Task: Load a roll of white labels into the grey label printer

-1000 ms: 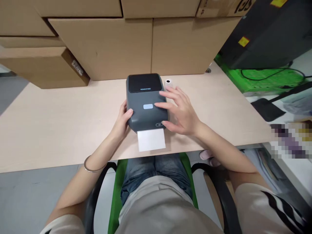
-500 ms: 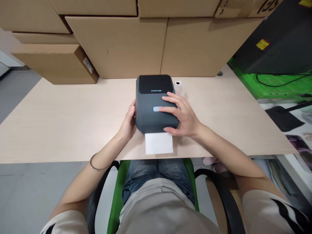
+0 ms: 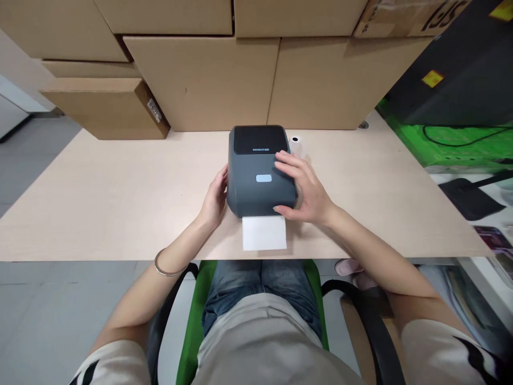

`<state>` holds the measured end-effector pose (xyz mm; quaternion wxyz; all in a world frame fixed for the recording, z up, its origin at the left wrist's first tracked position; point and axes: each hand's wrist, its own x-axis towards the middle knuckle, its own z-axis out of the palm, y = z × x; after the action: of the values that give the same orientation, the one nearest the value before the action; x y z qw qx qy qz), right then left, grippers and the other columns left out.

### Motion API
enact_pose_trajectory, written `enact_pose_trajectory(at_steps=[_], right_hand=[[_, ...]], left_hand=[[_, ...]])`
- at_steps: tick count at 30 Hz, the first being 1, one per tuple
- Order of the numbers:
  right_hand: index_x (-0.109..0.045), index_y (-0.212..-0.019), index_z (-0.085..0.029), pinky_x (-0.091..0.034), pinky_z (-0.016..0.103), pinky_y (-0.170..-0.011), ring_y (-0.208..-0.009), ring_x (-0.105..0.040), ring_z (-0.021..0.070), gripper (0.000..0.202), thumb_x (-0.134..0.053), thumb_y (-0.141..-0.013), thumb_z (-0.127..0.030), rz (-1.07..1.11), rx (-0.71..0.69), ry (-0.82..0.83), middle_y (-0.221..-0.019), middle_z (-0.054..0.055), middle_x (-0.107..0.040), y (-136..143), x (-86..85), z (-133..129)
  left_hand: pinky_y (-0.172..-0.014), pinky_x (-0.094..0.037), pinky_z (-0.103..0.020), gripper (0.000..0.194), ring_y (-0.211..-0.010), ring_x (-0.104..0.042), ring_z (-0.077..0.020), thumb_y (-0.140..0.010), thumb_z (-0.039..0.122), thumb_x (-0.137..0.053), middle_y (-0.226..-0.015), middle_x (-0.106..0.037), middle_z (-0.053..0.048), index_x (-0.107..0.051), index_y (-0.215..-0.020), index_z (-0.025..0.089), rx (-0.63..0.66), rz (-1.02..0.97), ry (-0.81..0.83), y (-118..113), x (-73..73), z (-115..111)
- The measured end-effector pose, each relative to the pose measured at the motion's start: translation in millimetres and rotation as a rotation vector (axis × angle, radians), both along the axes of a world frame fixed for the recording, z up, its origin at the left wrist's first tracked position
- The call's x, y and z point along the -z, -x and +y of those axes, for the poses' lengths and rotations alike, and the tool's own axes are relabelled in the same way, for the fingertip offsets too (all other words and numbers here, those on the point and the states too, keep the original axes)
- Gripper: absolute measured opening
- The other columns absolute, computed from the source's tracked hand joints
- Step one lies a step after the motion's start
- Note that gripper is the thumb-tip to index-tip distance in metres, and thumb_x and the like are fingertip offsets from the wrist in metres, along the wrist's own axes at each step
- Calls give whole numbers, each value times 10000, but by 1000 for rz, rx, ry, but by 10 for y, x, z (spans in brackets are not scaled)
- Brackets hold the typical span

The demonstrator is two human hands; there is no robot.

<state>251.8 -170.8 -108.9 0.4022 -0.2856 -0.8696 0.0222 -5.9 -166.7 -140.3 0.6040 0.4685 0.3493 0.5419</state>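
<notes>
Near the middle of the frame, a dark gray printer, flat on the light wood table. Between two hands: left hand at the printer's left side, right hand over its right side. Both quite close, but only the right one reaching onto the top.

Right fingers spread a bit, tips on the printer's top near the black panel, to the right of the little blue patch. Right thumb apart from them, low down, by the front edge. Left fingers close together along the side, with tips tucked out of sight. Hard to tell how tight.

Under the printer's front edge in the frame, a white paper poking out, toward the person's lap. Long way of the paper from left to right; long way of the printer up and down, as far as can be seen. Paper just below and left of the right thumb, so nearer to the right hand than to the left. No fingers pinching the paper.

Just past the printer's top right corner, a small white roll. Behind, big brown boxes along the top.
</notes>
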Motion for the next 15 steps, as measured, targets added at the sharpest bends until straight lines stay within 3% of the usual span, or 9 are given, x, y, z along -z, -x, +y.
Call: enact_pose_trajectory(at_steps=[4,7,12,15], right_hand=[[-284,-1656,-380,-402,662,-1255,-1462,-543,381,974,-706,-849,-726,94,-52,-79,-1557,108,-548,-70,4,35],[-234,-1679,-392,-388,699,-1256,-1484,-516,406,1142,-768,-753,-794,49,-54,-91,-1589,115,-514,-108,55,12],[-241,-1688,-384,-382,712,-1260,-1583,-390,414,1117,-851,-780,-612,11,-47,-28,-1661,125,-449,-92,98,-50],[-336,-1656,-354,-445,682,-1227,-1569,-419,408,1001,-857,-815,-505,-1,-71,-43,-1628,136,-507,-73,32,-80]], left_hand=[[-1263,-403,-491,611,-1541,-469,-331,-1003,714,-456,-1588,-595,-13,-649,-1411,302,-5,2,45,7,-15,-11],[-1294,-365,-488,596,-1552,-454,-322,-1012,698,-461,-1583,-601,-9,-643,-1426,309,1,4,32,3,-22,-14],[-1347,-297,-468,530,-1601,-389,-284,-1066,609,-441,-1651,-527,9,-598,-1484,324,37,-10,-19,-22,27,1],[-1373,-255,-434,494,-1630,-339,-248,-1075,549,-469,-1705,-451,25,-566,-1507,331,23,-27,-29,-36,82,10]])
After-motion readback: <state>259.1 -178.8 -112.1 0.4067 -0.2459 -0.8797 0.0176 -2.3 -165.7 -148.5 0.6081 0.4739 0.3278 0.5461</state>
